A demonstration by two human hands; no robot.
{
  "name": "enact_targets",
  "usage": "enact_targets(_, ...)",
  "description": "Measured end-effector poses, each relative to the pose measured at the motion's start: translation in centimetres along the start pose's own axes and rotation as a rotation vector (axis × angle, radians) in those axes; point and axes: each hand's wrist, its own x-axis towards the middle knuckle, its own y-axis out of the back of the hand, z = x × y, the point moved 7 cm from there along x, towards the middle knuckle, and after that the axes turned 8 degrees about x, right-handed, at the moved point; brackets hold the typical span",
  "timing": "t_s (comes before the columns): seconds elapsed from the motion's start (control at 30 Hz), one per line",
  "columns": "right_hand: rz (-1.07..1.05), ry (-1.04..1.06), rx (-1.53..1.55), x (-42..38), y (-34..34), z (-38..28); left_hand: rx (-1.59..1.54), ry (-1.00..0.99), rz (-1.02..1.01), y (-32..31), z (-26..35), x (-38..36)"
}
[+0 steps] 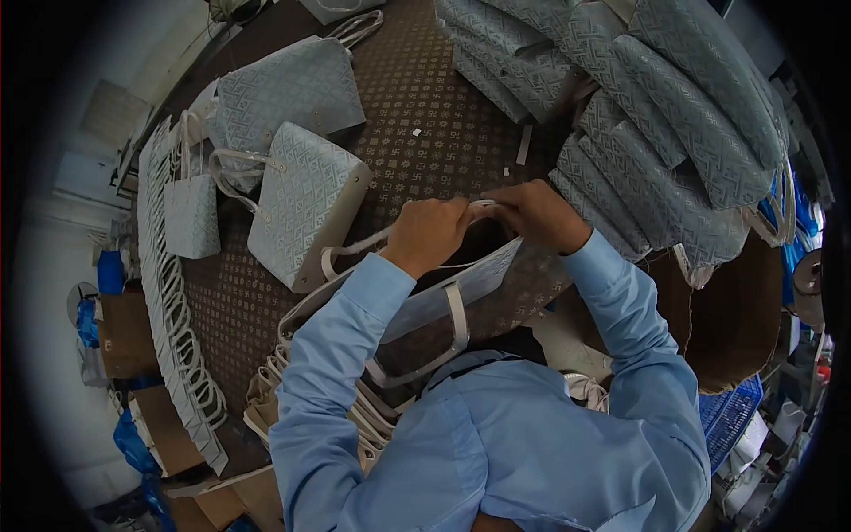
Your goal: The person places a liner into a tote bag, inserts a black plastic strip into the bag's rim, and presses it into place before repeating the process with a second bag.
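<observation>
Both my hands pinch the top edge of a light blue patterned paper bag (pixel 461 288) that lies on the brown patterned table (pixel 417 106) in front of me. My left hand (pixel 427 232) grips the rim at its left, my right hand (pixel 532 213) grips it just to the right. The white strap handles (pixel 456 324) of the bag loop toward my chest. My light blue sleeves cover both forearms.
Finished standing bags (pixel 306 199) sit at the left, a larger one (pixel 284 93) behind. A long row of flat bags with white handles (pixel 173 301) runs down the left edge. A heap of folded flat bags (pixel 656 115) fills the right. A blue crate (pixel 731 412) is at lower right.
</observation>
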Motion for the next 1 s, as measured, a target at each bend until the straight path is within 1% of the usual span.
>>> enact_targets(0.03,-0.02,0.029,-0.045,0.2,0.1,-0.5,0.001,-0.041,0.033,0.1,0.2,0.0)
enact_targets(0.07,-0.037,0.038,-0.048,0.3,0.3,-0.4,-0.001,-0.022,0.04,0.0,0.1,-0.1)
enact_targets(0.13,-0.156,0.134,0.014,0.5,0.3,0.0,0.085,0.011,-0.112,0.0,0.7,-0.4)
enact_targets(0.17,-0.191,0.067,0.059,0.7,0.3,0.4,0.092,0.067,-0.106,-0.4,0.1,-0.5)
enact_targets(0.2,-0.238,0.006,0.106,0.9,0.1,0.4,0.049,-0.062,0.086,0.0,0.3,-0.6)
enact_targets(0.23,-0.256,-0.064,0.09,0.8,0.2,0.1,0.027,-0.189,0.284,1.4,0.0,-1.8)
enact_targets(0.27,-0.273,-0.13,0.063,0.9,0.3,0.0,0.06,-0.117,0.301,3.2,-1.6,-3.2)
enact_targets(0.3,-0.327,-0.096,0.064,0.8,-0.6,-0.1,0.062,-0.08,0.408,6.4,-2.6,-5.3)
enact_targets(0.33,-0.195,0.028,-0.029,0.6,-0.2,-0.5,0.055,-0.06,0.507,8.7,-3.4,-7.7)
enact_targets(0.37,-0.044,0.145,-0.115,0.5,0.3,-1.1,-0.029,0.125,0.427,9.2,-6.0,-10.3)
enact_targets(0.4,-0.047,0.141,-0.103,0.9,-0.5,-1.9,-0.115,0.288,0.335,9.6,-8.5,-13.1)
enact_targets(0.47,-0.105,0.321,-0.183,2.4,-2.0,-5.7,-0.07,0.313,0.217,8.6,-9.9,-16.6)
enact_targets(0.5,-0.118,0.318,-0.201,3.0,-2.4,-5.9,-0.088,0.316,0.231,8.3,-9.6,-17.6)
enact_targets(0.57,-0.401,0.36,-0.336,4.1,-5.1,-5.5,-0.053,0.382,0.015,6.7,-9.8,-18.4)
enact_targets(0.6,-0.365,0.368,-0.275,4.2,-5.3,-4.6,-0.054,0.38,0.03,6.9,-9.7,-18.4)
enact_targets(0.63,-0.366,0.372,-0.288,4.2,-5.0,-4.1,0.035,0.325,0.093,7.5,-9.1,-18.3)
enact_targets(0.67,-0.403,0.309,-0.261,4.2,-4.7,-3.2,0.119,0.276,0.156,7.9,-8.4,-18.1)
enact_targets(0.7,-0.445,0.248,-0.236,4.2,-4.5,-2.6,0.111,0.287,0.173,7.8,-8.4,-17.4)
enact_targets(0.73,-0.465,0.258,-0.256,4.1,-4.6,-2.6,0.212,0.193,0.293,8.3,-7.6,-16.1)
enact_targets(0.77,-0.441,0.274,-0.274,4.1,-4.7,-2.9,0.316,0.103,0.409,8.7,-6.7,-15.1)
enact_targets(0.8,-0.416,0.297,-0.292,4.1,-4.7,-3.6,0.317,0.127,0.43,7.9,-6.7,-13.9)
enact_targets(0.83,-0.433,0.312,-0.305,4.0,-5.2,-4.4,0.218,0.06,0.244,5.5,-6.4,-12.1)
enact_targets(0.87,-0.327,0.437,-0.377,4.2,-5.3,-6.2,0.123,-0.014,0.059,3.6,-6.4,-11.0)
enact_targets(0.9,-0.214,0.562,-0.443,4.4,-5.5,-8.0,0.132,-0.004,0.075,4.2,-6.9,-10.4)
enact_targets(0.93,-0.178,0.656,-0.364,4.6,-5.8,-9.9,-0.021,0.106,-0.06,3.8,-7.9,-10.2)
enact_targets(0.97,-0.185,0.659,-0.355,5.0,-6.3,-9.6,-0.18,0.215,-0.209,2.9,-8.5,-10.6)
enact_targets(1.0,-0.247,0.705,-0.249,5.4,-7.4,-9.3,-0.177,0.22,-0.225,2.8,-8.9,-11.1)
